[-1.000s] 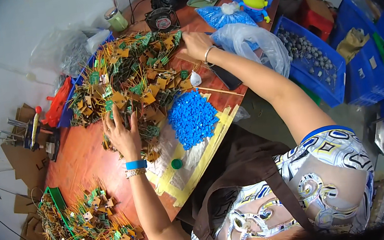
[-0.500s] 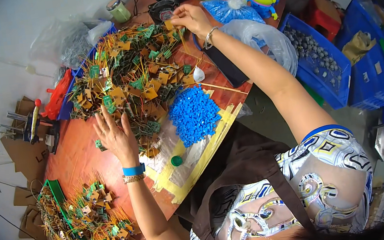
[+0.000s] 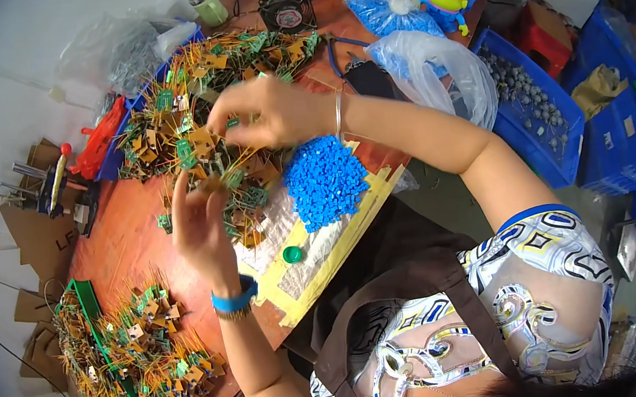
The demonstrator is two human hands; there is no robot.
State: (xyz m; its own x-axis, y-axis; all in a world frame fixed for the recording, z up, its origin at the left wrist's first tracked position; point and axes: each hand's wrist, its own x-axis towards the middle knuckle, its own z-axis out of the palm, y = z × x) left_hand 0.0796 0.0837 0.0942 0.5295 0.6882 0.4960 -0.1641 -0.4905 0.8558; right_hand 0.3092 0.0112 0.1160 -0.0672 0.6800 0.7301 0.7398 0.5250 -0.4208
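Note:
My left hand (image 3: 202,234) is raised at the near left edge of a large pile of small circuit boards (image 3: 165,138), brown and green with thin orange wires. Its fingers are curved, with the thumb apart from them. A blurred brown board (image 3: 212,185) shows beside the thumb; whether it touches the hand is unclear. Over the middle of the pile, my right hand (image 3: 271,115) is bent and smeared by motion, so what it holds cannot be made out. Just nearer than that hand lies a heap of small blue plastic pieces (image 3: 326,185).
A green cap (image 3: 292,255) lies on the yellow-taped table edge. More wired boards (image 3: 165,351) lie at the near left by a green divider (image 3: 89,301). At the back stand a small fan (image 3: 287,14) and a cup (image 3: 209,8). Blue bins (image 3: 539,109) with grey parts stand right.
My right hand has swung left and nearer from the far end of the pile, where it held a brown wired board. The left hand's fingers have curled somewhat. The view has shifted slightly.

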